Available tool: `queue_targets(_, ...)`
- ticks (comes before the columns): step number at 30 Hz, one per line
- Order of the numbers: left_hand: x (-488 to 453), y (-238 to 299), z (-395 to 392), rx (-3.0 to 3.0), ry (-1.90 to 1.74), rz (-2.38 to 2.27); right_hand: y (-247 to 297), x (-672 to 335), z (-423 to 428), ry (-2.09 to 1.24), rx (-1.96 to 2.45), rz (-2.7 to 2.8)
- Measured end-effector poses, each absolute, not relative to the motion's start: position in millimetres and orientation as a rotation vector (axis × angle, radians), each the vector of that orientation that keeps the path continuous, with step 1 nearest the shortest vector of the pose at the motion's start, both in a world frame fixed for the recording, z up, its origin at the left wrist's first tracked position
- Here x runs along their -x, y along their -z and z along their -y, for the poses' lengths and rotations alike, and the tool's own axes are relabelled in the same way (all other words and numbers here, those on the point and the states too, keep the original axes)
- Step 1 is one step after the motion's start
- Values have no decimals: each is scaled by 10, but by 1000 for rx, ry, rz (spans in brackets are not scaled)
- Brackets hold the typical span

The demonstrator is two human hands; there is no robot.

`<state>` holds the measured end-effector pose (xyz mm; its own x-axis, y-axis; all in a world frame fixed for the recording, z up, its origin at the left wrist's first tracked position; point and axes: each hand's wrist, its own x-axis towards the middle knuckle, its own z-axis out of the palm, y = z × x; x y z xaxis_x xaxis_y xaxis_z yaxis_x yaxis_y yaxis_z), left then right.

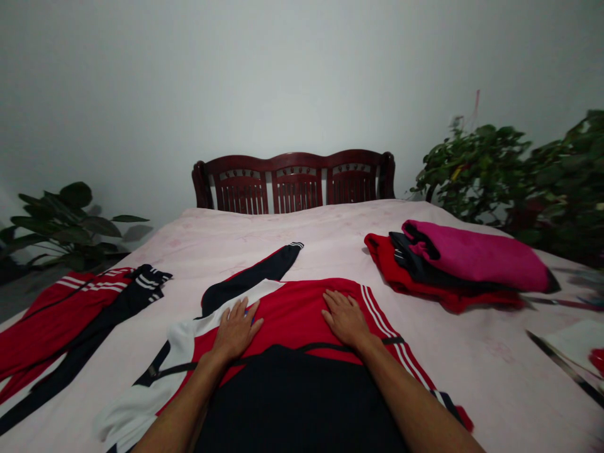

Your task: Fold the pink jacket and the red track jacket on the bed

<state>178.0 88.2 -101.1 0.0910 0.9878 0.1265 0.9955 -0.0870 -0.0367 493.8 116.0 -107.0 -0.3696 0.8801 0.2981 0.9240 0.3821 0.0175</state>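
A red, white and navy track jacket [292, 308] lies spread on the bed in front of me, with white stripes down its right side. One navy sleeve [255, 274] stretches away toward the headboard. My left hand [237, 327] rests flat on the red cloth near the white panel, fingers apart. Over on the right part of the jacket, my right hand [346, 316] also lies flat with spread fingers. Both hands touch the cloth without gripping it. My forearms and dark clothing hide the jacket's near part.
The bed sheet [330, 236] is pale pink. Another red and navy garment [70, 314] lies at the left. Folded clothes, the topmost magenta [481, 255], are stacked at the right. Beyond stands a dark wooden headboard [295, 165]. Leafy plants [476, 163] flank the bed.
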Motion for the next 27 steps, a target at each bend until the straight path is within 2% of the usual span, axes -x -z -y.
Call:
queue_targets(4,-1726,1022,-886,2306,182,2039,1087,-4942,-1167,265,1594,2405)
queue_targets(8,-1612,1019,-916,2348,510,2063,1078,-4941,-1153,273,1570,2409)
queue_targets(13,-1426,958,-984,1981,754,2084,1047,-4950,-1127,264,1538,2380)
queue_targets(16,-1322,880,-1035,1847,752,2109,990,-4953,-1125,259,1525,2340)
queue_targets(27,-1120,585,-1206,1652,386,2610,572,-4828,-1373,291,1538,2341)
